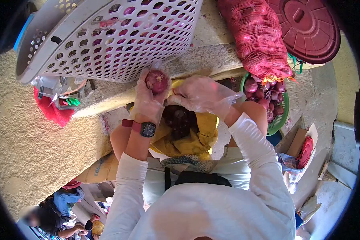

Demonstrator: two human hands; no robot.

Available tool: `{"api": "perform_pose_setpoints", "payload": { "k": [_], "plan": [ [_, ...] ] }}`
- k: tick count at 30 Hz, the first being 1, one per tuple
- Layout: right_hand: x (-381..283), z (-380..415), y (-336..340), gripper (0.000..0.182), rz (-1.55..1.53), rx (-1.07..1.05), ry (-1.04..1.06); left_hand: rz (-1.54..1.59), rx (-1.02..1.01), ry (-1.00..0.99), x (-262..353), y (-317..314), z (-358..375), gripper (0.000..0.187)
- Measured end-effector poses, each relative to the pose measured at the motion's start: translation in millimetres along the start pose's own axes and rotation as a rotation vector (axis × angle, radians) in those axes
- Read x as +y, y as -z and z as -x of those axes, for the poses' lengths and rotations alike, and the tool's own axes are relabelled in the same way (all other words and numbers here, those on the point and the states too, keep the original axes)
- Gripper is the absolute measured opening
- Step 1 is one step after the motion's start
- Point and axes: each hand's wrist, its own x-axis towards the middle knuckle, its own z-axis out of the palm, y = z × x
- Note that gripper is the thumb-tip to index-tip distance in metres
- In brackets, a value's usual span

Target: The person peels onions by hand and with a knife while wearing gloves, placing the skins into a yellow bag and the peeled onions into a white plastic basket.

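A red onion (157, 81) rests in my left hand (147, 101), which wears a clear plastic glove and is closed around it. Just to its right, my gloved right hand (204, 94) has its fingers bent and pressed together, close to the left palm. Whatever those fingers hold, if anything, is hidden. Below both hands, a yellow sack (206, 134) stands open between my knees, with dark, roundish contents in shadow.
A large white perforated basket (120, 48) holding onions leans on the concrete ledge (212, 58). Right of it lie a red mesh sack of onions (260, 38), a dark red lid (308, 28) and a green basket (282, 120) of onions. Another person (48, 216) is at lower left.
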Motion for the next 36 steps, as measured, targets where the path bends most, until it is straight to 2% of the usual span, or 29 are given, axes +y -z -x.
{"api": "perform_pose_setpoints", "payload": {
  "k": [2, 3, 5, 7, 11, 12, 14, 16, 18, 20, 21, 23, 24, 25, 26, 29, 30, 32, 34, 36],
  "plan": [
    [0, 5, -3, 0.053, 0.099, -0.088, 0.025, 0.004, 0.085, 0.041, 2, 2, -3, 0.029],
    [-1, 7, -3, 0.053, 0.148, -0.141, 0.038, 0.078, 0.024, 0.029, -1, 5, -2, 0.030],
    [3, 8, -7, 0.055, 0.138, -0.113, 0.080, 0.123, -0.094, 0.116, 2, 13, -9, 0.029],
    [2, 8, 0, 0.058, 0.147, -0.218, 0.103, 0.140, -0.042, 0.084, -1, 5, -7, 0.030],
    [4, 4, 8, 0.061, 0.002, -0.224, 0.070, 0.124, -0.005, 0.045, -1, 5, -13, 0.033],
    [2, 2, 11, 0.060, -0.013, -0.217, -0.011, 0.125, -0.003, 0.046, -2, 12, -16, 0.033],
    [-2, 0, 22, 0.059, -0.028, -0.209, -0.090, 0.050, -0.201, 0.175, 2, 26, -23, 0.037],
    [-4, -1, 35, 0.058, -0.227, -0.149, -0.205, 0.033, -0.184, 0.167, 0, 18, -16, 0.037],
    [-3, -1, 39, 0.057, -0.285, -0.155, -0.260, 0.014, -0.165, 0.163, -3, 14, -12, 0.038],
    [5, -2, 33, 0.056, -0.341, -0.161, -0.316, 0.010, -0.116, 0.118, -6, 11, -14, 0.038],
    [11, -4, 25, 0.054, -0.336, -0.088, -0.280, 0.009, -0.116, 0.118, -9, 11, -10, 0.038],
    [20, -4, 14, 0.053, -0.329, -0.016, -0.244, -0.375, -0.317, -0.214, -14, 13, 0, 0.037],
    [18, -5, 14, 0.052, -0.466, 0.028, -0.255, -0.375, -0.316, -0.215, -13, 14, -4, 0.037],
    [16, -6, 14, 0.051, -0.604, 0.073, -0.265, -0.178, -0.186, -0.028, -9, 13, -12, 0.038],
    [15, -7, 14, 0.051, -0.605, 0.073, -0.265, 0.019, -0.055, 0.158, -7, 14, -17, 0.038],
    [7, -9, 27, 0.049, -0.543, 0.069, -0.242, 0.106, -0.049, 0.163, -8, 3, -14, 0.039],
    [0, -10, 36, 0.049, -0.473, -0.009, -0.268, 0.106, -0.048, 0.163, -8, 7, -15, 0.039],
    [-2, -11, 38, 0.050, -0.402, -0.088, -0.291, 0.063, -0.232, 0.234, -5, 16, -17, 0.039],
    [0, -13, 33, 0.056, -0.284, 0.019, -0.190, 0.030, -0.175, 0.182, -6, 6, -8, 0.039],
    [-5, -14, 37, 0.059, -0.261, 0.011, -0.225, -0.003, -0.122, 0.132, -11, -1, -4, 0.039]
  ]
}}
